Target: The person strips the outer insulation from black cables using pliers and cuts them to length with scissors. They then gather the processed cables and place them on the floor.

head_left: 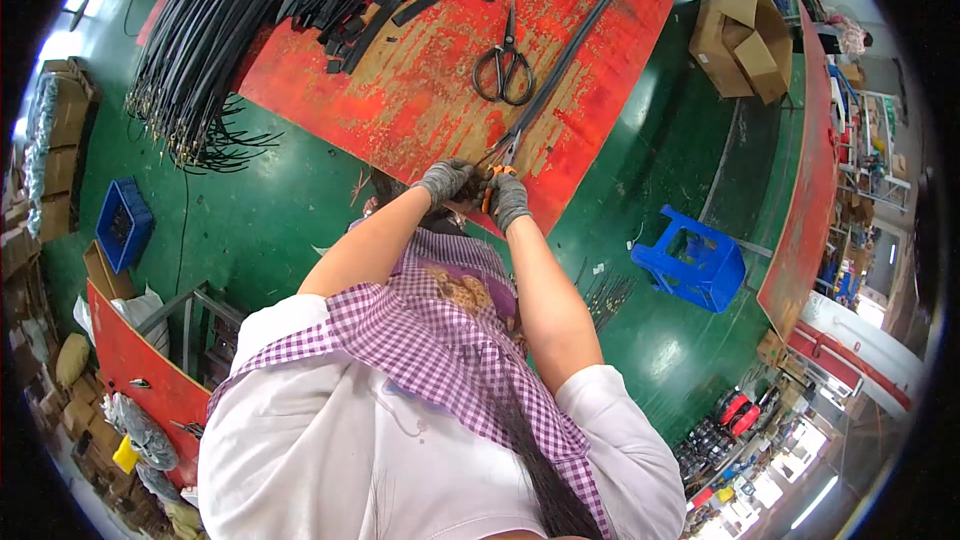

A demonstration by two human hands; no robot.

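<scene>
My right hand (511,200), in a grey glove, is closed round orange-handled pliers (493,190) at the near edge of a worn red table (600,90). The metal jaws point away from me, against the near end of a long black cable bundle (570,60). My left hand (445,181), also gloved in grey, is closed beside the pliers, close to the thin dark strands at that end. What its fingers hold is too small to make out. Beyond my hands lies a pair of black-handled scissors (505,70), blades pointing away.
A thick pile of black cables (230,30) hangs over the table's left edge, with short black strips (355,45) beside it. On the green floor are a blue stool (690,258), a blue crate (125,225) and an open cardboard box (742,40). Another red board (810,180) stands at right.
</scene>
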